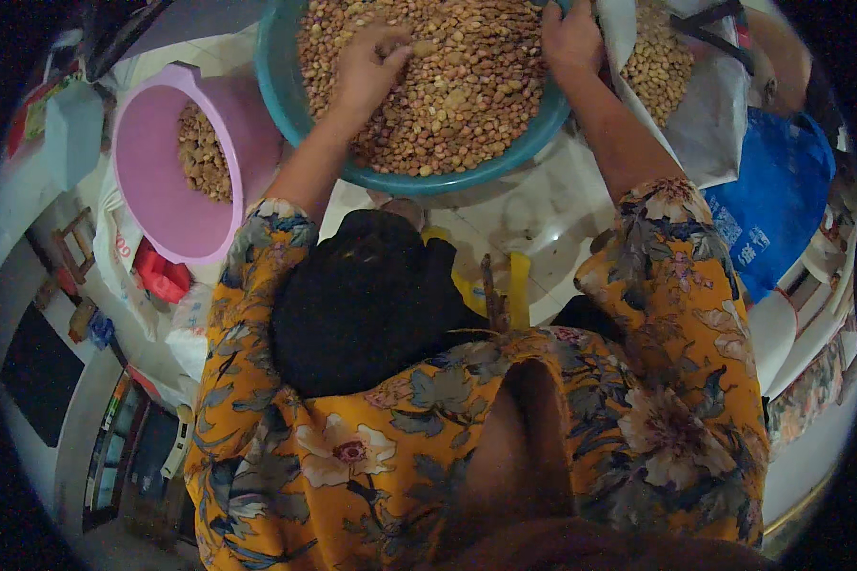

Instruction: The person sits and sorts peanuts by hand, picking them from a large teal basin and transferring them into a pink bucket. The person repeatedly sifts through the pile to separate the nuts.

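A teal plastic basin [407, 187] full of small tan and reddish kernels, which look like shelled peanuts, is in front of me at the top of the view. My left hand [373, 68] is over the kernels on the basin's left side, its thumb and fingers curled towards each other. Whether anything is pinched between them is unclear. At the basin's right rim is my right hand [573, 41], its thumb over the kernels. The rest of its fingers run towards the picture's edge, and what they hold cannot be made out.
A pink plastic bucket [150, 164] lies tilted at left, with brownish pieces [206, 157] inside. To the right, a pale sack [710, 121] holds more kernels [655, 68]. Beside it is a blue bag [778, 200] with printing. A red plastic bag [161, 271] lies below the bucket.
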### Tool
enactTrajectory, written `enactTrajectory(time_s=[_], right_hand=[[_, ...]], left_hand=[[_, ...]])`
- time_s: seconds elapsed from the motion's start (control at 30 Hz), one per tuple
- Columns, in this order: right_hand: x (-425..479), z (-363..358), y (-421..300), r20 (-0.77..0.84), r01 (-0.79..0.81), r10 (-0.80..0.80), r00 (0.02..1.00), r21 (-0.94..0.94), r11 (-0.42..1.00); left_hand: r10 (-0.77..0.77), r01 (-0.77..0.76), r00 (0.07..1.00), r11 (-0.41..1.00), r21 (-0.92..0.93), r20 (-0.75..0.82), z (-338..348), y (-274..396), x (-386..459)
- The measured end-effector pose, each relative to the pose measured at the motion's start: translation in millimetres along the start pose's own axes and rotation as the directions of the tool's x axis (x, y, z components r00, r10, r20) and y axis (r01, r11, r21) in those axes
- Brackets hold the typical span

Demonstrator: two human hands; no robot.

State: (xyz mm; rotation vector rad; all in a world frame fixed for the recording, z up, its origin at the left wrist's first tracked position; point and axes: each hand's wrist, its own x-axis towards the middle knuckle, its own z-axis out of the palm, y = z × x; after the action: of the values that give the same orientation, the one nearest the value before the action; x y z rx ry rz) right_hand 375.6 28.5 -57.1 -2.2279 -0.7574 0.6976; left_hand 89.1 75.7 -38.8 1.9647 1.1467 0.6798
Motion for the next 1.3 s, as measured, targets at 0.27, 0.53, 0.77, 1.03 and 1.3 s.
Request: enactTrajectory(time_s=[0.27, 0.53, 0.77, 1.03, 1.3], right_hand=[[-9, -11, -24, 0.064, 0.021, -0.001, 0.998, -0.315, 0.949], [-20, -23, -56, 0.080, -0.107, 0.144, 0.986, -0.354, 0.929], [-22, -19, -53, 0.045, -0.075, 0.100, 0.994, -0.387, 0.919], [-22, -16, -48, 0.034, -0.090, 0.113, 0.993, -0.396, 0.914], [-21, -20, -51, 0.039, -0.068, 0.092, 0.995, -0.417, 0.906]], left_hand=[[0.132, -0.201, 0.969, 0.912, 0.358, 0.209, 9, 11, 2], [-0.372, 0.553, 0.819, 0.310, -0.773, 0.437, -21, 1, 1], [0.241, -0.284, 0.957, 0.897, 0.340, 0.162, 15, -3, 25], [0.285, -0.341, 0.937, 0.873, 0.349, 0.203, 15, 11, 32], [-0.299, 0.481, 0.869, 0.328, -0.813, 0.393, -26, 11, 26]])
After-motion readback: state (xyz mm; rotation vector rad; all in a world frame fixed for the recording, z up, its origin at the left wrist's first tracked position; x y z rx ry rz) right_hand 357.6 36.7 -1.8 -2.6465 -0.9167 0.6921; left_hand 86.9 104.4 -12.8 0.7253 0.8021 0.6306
